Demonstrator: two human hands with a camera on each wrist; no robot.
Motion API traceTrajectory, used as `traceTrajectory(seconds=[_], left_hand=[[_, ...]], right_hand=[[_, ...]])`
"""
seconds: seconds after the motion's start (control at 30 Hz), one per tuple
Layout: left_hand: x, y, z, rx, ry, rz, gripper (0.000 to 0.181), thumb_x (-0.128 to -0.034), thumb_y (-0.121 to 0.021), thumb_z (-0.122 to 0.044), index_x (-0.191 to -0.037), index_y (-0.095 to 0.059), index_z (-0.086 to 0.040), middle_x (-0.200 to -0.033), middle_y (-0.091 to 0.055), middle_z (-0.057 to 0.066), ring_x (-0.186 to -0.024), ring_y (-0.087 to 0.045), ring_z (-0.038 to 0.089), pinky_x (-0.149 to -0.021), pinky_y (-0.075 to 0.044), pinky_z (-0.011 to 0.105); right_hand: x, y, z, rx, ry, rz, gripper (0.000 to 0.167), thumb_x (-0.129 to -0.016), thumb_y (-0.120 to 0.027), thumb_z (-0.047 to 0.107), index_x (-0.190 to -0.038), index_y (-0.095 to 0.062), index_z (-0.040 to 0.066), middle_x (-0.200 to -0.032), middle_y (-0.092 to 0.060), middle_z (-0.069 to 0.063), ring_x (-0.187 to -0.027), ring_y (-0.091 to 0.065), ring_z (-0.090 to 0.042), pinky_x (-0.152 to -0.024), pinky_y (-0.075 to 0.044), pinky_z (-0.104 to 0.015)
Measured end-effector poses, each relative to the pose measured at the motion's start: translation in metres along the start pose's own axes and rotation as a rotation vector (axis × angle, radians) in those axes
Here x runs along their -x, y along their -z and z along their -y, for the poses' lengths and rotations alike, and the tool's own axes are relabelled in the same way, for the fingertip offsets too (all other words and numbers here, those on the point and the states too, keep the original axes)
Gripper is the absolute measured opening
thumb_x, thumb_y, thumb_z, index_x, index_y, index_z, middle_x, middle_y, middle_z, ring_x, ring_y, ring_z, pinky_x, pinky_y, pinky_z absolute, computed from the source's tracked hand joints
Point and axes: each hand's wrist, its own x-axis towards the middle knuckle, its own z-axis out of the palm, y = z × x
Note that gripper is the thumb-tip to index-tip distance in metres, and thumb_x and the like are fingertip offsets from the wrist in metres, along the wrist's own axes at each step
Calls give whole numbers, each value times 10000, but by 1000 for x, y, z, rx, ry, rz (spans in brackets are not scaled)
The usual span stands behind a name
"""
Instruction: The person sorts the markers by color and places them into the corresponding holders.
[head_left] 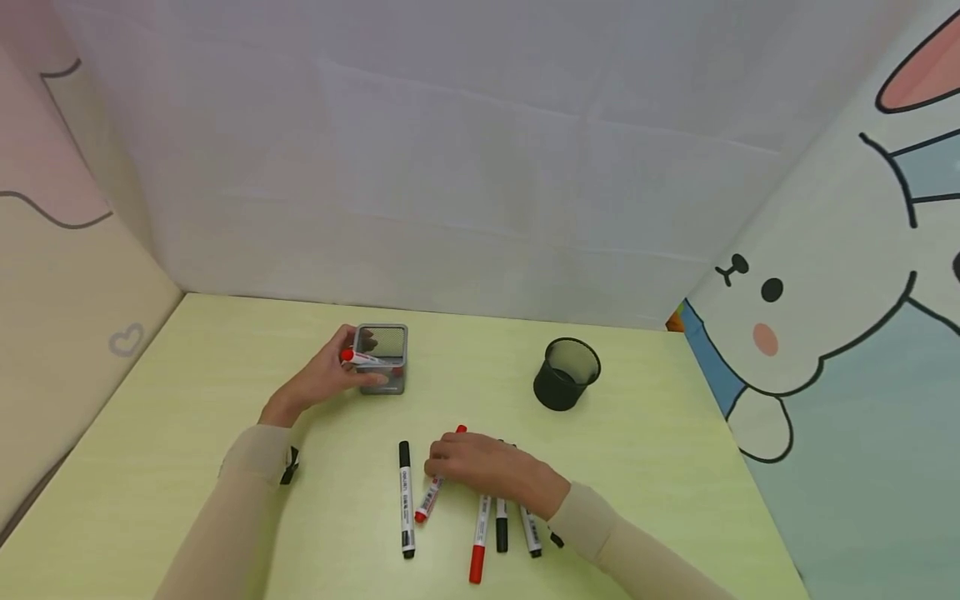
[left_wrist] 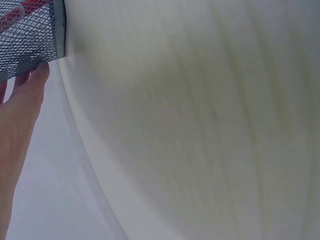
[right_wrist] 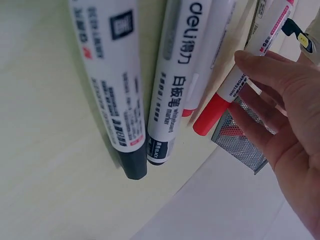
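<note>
At the left, my left hand holds a square grey mesh pen holder, thumb across its near side and fingers around the far-left side. A red-capped marker leans inside it; the left wrist view shows the mesh wall with red behind it. Lower down, my right hand pinches a red whiteboard marker between thumb and fingers, low over the table. Close to that hand lie another red marker and two black markers, one beside the other.
A black-capped marker lies to the left of the right hand. A round black mesh cup stands at the right back on the pale yellow table. White cloth hangs behind, with printed panels at both sides.
</note>
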Motion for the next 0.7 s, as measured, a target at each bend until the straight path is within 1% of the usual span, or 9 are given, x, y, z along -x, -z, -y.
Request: traceTrajectory(seconds=[0.13,0.23,0.5,0.7], left_hand=[[0,0,0,-15,6,-4,770,-851,-859,-119,-1387,-315,-20,-1403,-478,257,-1236,-523,320,-947,-478,157],[-1,0,0,-11,3,-1,770,-845,-863,-118,-1384,-321,-28,-1400,-479,251,-1235,-518,316,-947,-482,161],[-2,1,4,-2,-7,5,768,-841,-866,-119,-1372,-320,-13,-1407,-468,253,-1227,-526,294,-942,-487,161],[-2,1,5,-1,-10,2,776,-838,-869,-121,-1374,-319,-14,-1398,-482,237,-1223,-535,272,-947,-487,160]], right_hand=[[4,4,-2,0,4,-56,241,-1000,-688,172,-1236,-702,221,-1218,-665,78,-1107,-592,-77,-976,-464,-152],[6,6,-4,-4,-2,-86,224,-1014,-670,169,-1230,-699,219,-1195,-666,81,-1084,-590,-72,-959,-469,-152],[9,14,-10,-54,-11,-134,240,-1014,-676,153,-1252,-664,182,-1208,-666,50,-1072,-611,-80,-925,-490,-144],[11,20,-14,-64,-41,-160,246,-1005,-691,168,-1250,-673,176,-1190,-673,37,-1066,-628,-80,-908,-503,-149]])
